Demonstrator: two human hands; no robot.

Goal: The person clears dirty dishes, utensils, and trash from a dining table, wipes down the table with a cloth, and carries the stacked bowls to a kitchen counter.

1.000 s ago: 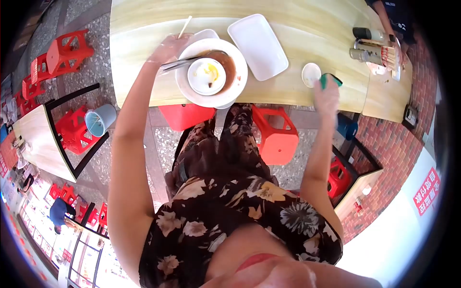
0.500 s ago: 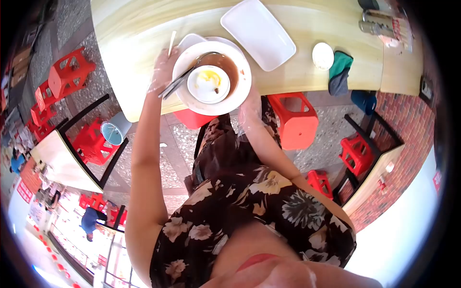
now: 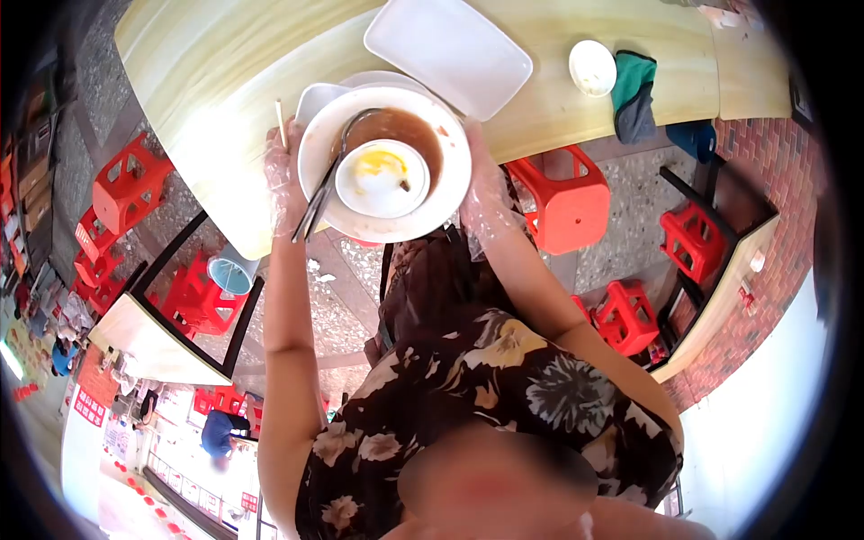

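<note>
A large white bowl [image 3: 310,162] with brown broth [image 3: 423,135] is held up at the table's near edge. Inside it sit a small white bowl [image 3: 396,193] with yellow residue and some dark-handled utensils [image 3: 317,200], perhaps spoons or chopsticks, leaning over the left rim. White dishes [image 3: 315,101] show beneath and behind the large bowl. My left hand [image 3: 284,175], in a clear plastic glove, is closed at the left side of the stack; a thin pale stick [image 3: 280,121] rises by its fingers. My right hand [image 3: 486,184], also gloved, grips the bowl's right side. Some fingertips are hidden.
A white rectangular tray [image 3: 450,54] lies on the wooden table [image 3: 216,117]. Further right are a small white bowl [image 3: 592,68] and a green-grey cloth [image 3: 634,94]. A red stool [image 3: 571,202] stands under the table edge; a blue bin [image 3: 232,272] is at left.
The large bowl and both hands have shifted slightly nearer to me, and the bowl looks larger. The right hand shows more plainly at the bowl's side. The whole view has also turned a little.
</note>
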